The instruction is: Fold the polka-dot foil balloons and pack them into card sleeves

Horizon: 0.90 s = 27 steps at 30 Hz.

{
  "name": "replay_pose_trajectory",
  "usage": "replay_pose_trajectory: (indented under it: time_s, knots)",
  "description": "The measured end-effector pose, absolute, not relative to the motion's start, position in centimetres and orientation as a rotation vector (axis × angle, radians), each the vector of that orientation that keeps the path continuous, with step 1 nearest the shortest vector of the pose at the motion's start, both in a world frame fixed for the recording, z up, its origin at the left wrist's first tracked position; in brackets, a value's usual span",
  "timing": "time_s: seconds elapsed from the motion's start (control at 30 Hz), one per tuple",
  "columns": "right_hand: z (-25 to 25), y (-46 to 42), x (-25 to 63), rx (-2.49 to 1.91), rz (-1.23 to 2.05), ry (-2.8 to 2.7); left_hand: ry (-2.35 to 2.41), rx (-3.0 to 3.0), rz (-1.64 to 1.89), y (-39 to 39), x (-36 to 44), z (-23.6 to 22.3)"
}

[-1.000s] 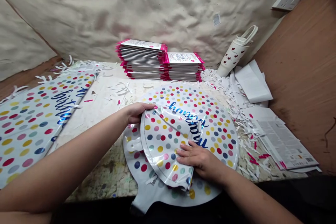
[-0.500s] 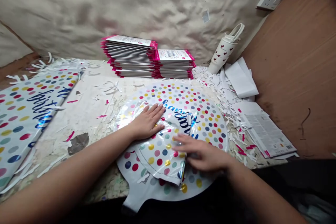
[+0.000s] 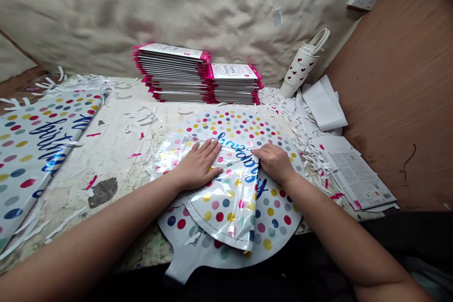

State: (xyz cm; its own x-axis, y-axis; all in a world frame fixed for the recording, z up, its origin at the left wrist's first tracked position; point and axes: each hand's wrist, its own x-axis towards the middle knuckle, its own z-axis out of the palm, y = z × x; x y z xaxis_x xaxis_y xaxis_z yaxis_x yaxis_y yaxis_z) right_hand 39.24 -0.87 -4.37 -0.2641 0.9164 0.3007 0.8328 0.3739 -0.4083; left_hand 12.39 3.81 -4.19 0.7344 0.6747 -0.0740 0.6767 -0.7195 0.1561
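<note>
A folded foil balloon [image 3: 222, 205], white with coloured dots and blue lettering, lies on top of a flat round balloon [image 3: 272, 231] of the same pattern. The round balloon's neck hangs toward the table's front edge. My left hand [image 3: 198, 165] rests flat on the folded balloon, fingers stretched out. My right hand [image 3: 275, 163] is closed, with its fingertips pinching the folded balloon's right edge near the upper corner.
Pink-edged flat packs [image 3: 177, 75] stand in two stacks at the back. A tumbler [image 3: 300, 68] with hearts is beside paper scraps [image 3: 283, 108]. Printed cards [image 3: 357, 174] lie at right. Another dotted foil sheet [image 3: 31, 151] lies at left. A wooden panel [image 3: 399, 104] borders the right side.
My right hand has moved up along the folded balloon's right edge and closed on it. That edge now lies further right and straighter. My left hand has stayed in place.
</note>
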Motion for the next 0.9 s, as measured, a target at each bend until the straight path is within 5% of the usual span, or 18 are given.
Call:
replay_pose_trajectory:
  time_s: [0.2,0.4,0.63,0.9]
  knots:
    - [-3.1,-4.0,39.3,-1.599,0.412,-2.345,1.118,2.749,0.041,3.6,12.4,-4.7]
    - [-2.1,-13.8,38.3,-1.225,0.766,-2.61,1.214,2.679,-0.066,3.6,13.3,-3.1]
    - [-3.8,-13.6,39.3,-1.779,0.622,-2.051,0.484,2.914,-0.051,3.6,18.9,-2.4]
    - [-4.5,-10.3,37.6,-1.589,0.425,-2.117,0.626,2.89,0.053,4.0,19.8,-4.6]
